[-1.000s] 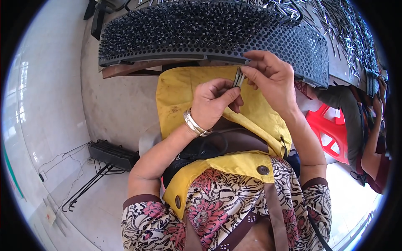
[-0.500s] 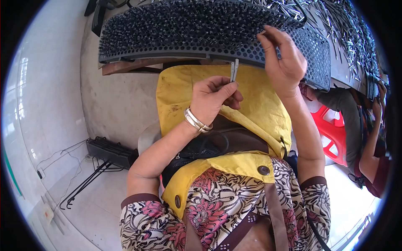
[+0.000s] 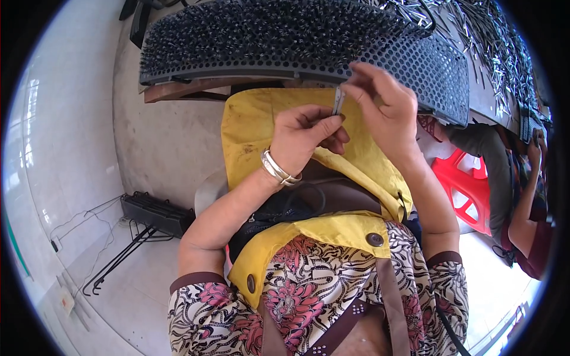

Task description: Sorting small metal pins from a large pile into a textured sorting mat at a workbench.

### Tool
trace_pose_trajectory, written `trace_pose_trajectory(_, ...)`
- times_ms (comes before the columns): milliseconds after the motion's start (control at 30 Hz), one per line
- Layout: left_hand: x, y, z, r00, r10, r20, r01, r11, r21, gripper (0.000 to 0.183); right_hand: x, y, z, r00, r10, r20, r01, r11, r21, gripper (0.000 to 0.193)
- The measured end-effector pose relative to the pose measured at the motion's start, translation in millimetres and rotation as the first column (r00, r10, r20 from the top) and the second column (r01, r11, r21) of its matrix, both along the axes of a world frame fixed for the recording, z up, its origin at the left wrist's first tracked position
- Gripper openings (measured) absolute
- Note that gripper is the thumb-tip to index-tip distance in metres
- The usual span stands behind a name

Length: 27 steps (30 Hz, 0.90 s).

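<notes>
Left half of black perforated board filled with pins, right half bare; left hand grips thin metal pins, right hand pinches one.

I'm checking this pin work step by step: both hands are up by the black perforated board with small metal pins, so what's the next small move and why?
Probably the right hand lifts one pin from the bundle pinched in the left hand and carries it to an open hole in the perforated board. Its fingertips already pinch the pin's top, and the board's right part shows bare holes.
</notes>
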<state>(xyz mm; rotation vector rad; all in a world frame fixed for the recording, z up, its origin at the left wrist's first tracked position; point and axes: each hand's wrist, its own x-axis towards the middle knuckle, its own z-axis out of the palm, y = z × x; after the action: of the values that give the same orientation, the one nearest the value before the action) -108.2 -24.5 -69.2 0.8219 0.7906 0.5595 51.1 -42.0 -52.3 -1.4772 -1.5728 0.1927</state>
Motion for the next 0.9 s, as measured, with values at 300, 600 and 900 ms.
trace_pose_trajectory(300, -1, 3, 0, 0.999, 0.042, -0.016, -0.044, 0.990, -0.131, 0.023, 12, 2, 11, 0.863, -0.203, -0.462, 0.144, 0.977, -0.160, 0.012)
trace_pose_trajectory(600, 0, 2, -1, 0.998, 0.038, -0.058, -0.046, 0.990, -0.134, 0.022, 17, 29, -10, 0.979, -0.058, 0.197, -0.005, 0.952, 0.305, 0.019)
trace_pose_trajectory(900, 0, 3, 3, 1.000, -0.008, -0.013, 0.007, 0.999, -0.053, 0.017, 0, -5, -5, 0.982, 0.035, 0.187, -0.054, 0.994, 0.098, 0.026)
